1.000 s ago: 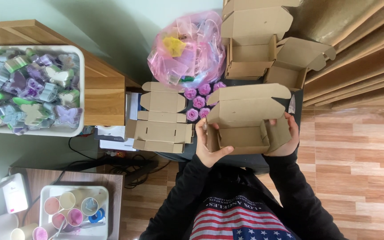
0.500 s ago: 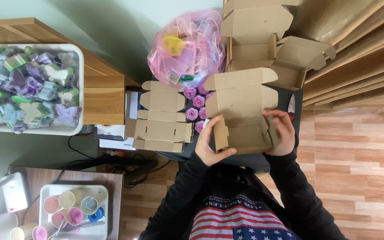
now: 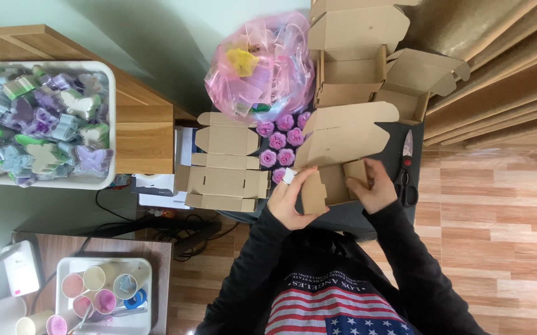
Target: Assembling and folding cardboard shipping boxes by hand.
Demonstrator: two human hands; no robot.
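Note:
I hold a brown cardboard mailer box (image 3: 337,155) over the dark tabletop (image 3: 417,139), its lid flap raised and tilted up to the right. My left hand (image 3: 290,201) grips the box's near left side flap. My right hand (image 3: 377,186) presses on the folded right side wall. Several purple rose-shaped soaps (image 3: 281,139) lie in rows just left of the box. A flat unfolded box blank (image 3: 225,161) lies further left.
Folded open boxes (image 3: 374,56) stack at the back. A pink plastic bag (image 3: 259,65) holds more pieces. Scissors (image 3: 407,174) lie right of the box. A white bin of butterfly soaps (image 3: 39,124) sits on a wooden shelf. A tray of cups (image 3: 101,291) is lower left.
The box has been turned and tipped, its lid swinging up to the right. My hands shifted from the box's outer ends onto its side flaps, folding them inward.

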